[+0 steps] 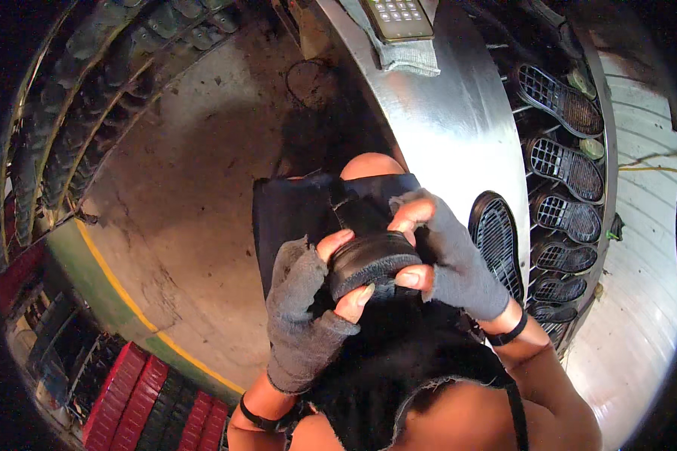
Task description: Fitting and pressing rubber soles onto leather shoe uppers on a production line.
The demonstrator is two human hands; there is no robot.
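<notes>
A black shoe sole (371, 263), seen end-on with its rounded, ribbed edge toward me, is gripped between both hands above my lap. My left hand (306, 308), in a grey fingerless glove, pinches its left side, thumb at the near edge and fingers over the top. On the opposite side my right hand (451, 259), gloved the same way, clasps it between thumb and fingers. The far part of the sole blends into my dark clothing. Close to my right hand, another black sole (496, 240) with a grid-like inner face lies on the metal table (459, 105).
Several black soles (568, 169) line a rack along the table's right side. A phone (399, 19) rests on a grey cloth (410, 59) at the far end. Racks of dark soles (90, 90) stand far left; red and black soles (120, 391) are stacked lower left.
</notes>
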